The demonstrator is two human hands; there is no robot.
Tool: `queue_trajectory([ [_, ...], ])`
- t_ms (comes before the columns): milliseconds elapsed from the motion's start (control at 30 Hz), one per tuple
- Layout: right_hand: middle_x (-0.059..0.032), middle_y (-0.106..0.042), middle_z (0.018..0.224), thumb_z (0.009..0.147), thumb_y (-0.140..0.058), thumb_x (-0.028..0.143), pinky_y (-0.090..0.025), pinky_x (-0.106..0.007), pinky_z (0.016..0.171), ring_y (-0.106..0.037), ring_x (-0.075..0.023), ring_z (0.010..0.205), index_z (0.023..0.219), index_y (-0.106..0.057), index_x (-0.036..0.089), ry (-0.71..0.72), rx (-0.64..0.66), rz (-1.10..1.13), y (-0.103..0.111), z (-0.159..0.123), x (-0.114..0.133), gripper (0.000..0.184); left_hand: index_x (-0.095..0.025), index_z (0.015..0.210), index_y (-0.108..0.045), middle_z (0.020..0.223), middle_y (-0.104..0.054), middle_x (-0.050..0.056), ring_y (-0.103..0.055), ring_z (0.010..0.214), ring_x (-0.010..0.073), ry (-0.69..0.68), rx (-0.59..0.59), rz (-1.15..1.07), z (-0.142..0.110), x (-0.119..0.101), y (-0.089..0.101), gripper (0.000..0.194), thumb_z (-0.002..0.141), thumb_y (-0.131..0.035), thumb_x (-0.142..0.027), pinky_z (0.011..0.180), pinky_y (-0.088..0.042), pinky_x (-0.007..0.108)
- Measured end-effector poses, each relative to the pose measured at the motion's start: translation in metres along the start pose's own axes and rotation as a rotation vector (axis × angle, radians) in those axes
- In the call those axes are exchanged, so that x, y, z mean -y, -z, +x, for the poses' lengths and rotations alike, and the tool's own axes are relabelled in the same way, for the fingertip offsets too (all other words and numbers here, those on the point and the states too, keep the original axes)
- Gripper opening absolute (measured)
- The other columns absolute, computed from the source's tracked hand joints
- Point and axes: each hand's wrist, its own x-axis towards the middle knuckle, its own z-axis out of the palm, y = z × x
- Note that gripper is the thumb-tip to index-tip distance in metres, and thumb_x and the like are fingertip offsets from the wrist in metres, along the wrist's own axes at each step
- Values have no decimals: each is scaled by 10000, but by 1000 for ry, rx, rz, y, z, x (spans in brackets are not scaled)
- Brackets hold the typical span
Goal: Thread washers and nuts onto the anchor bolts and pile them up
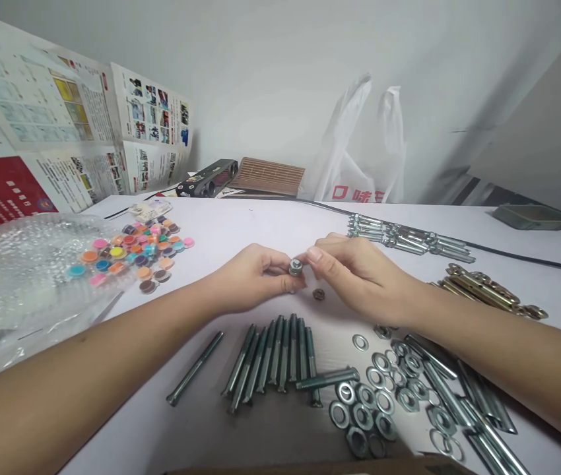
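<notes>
Near the table's middle, my left hand (pixel 245 280) is closed round a metal bolt (pixel 296 266), its end facing me with what looks like a nut and washer on it. The rest of that bolt is hidden by the fingers. My right hand (pixel 360 267) is at its right side, thumb and forefinger pinched close against the bolt's end; whatever they hold is hidden. Just below lies a small brownish ring (pixel 319 295). Several cone-ended bolts (pixel 275 359) lie side by side in front of my hands, with a single bolt (pixel 195 369) apart to their left.
Loose washers and nuts (pixel 362 415) and metal sleeves (pixel 446 389) lie at front right. Behind them are gold-coloured bolts (pixel 483 287) and a row of silver bolts (pixel 404 237). Colourful small discs (pixel 134 251) and bubble wrap (pixel 28 264) lie left. A white bag (pixel 360 152) stands behind.
</notes>
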Motion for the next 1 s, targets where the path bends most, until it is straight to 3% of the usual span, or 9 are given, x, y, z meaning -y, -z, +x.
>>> queue_trajectory([
  [167,8,-366,411,972,-430,373,-322,-290,507,-364,-103,445,405,-438,191,-31,-312,115,5,-3,-1,596,-109,899,-704,774,-680,37,-579,698,127,43,-4,29,0,-1,-1,258,825,-654,-351,656,-452,246],
  [300,-24,-596,681,939,-500,337,-407,-292,667,-542,-138,679,730,-661,171,22,-73,-123,3,-2,-2,312,-108,895,-699,787,-679,36,-586,716,127,-6,11,38,1,0,0,264,842,-636,-359,662,-448,245],
  [367,-27,-610,675,952,-478,347,-413,-295,682,-553,-138,682,697,-644,169,49,5,-82,1,-2,-2,352,-112,918,-701,838,-691,44,-603,763,132,-33,19,35,1,0,0,249,845,-636,-340,701,-457,247],
  [467,0,-473,471,985,-402,342,-366,-281,552,-440,-99,490,480,-526,177,65,-138,78,1,-6,0,546,-115,917,-701,804,-685,37,-595,722,124,-17,27,37,0,0,0,253,839,-645,-349,669,-453,237],
  [533,-3,-491,482,973,-427,329,-363,-284,545,-452,-102,499,497,-560,180,45,-221,53,1,-8,1,516,-114,904,-696,771,-672,29,-579,687,117,-7,31,28,-1,0,0,258,838,-645,-358,642,-443,231],
  [633,-23,-653,730,886,-557,270,-418,-303,674,-565,-152,718,865,-702,186,33,-129,-149,-1,-6,0,168,-111,878,-686,779,-669,27,-580,705,119,-21,29,10,-1,0,-1,236,845,-635,-340,661,-446,232],
  [700,-31,-675,826,846,-588,244,-419,-326,757,-563,-181,822,1027,-687,191,74,-40,-260,-3,-4,-2,213,-115,878,-684,801,-674,28,-592,745,130,-56,22,19,-1,1,-1,223,850,-626,-329,699,-456,242],
  [833,-52,-649,766,877,-541,271,-387,-348,781,-517,-194,797,912,-708,178,155,31,-393,-6,-2,-6,194,-124,897,-691,825,-680,28,-605,796,150,-111,-2,118,-1,2,-2,233,864,-603,-337,737,-467,260],
  [1000,-53,-658,783,855,-570,319,-396,-360,764,-528,-203,812,853,-694,178,30,-22,-432,-7,-4,-2,187,-139,886,-703,829,-689,30,-614,801,149,-152,-84,268,-2,3,-4,261,871,-598,-378,744,-468,252],
])
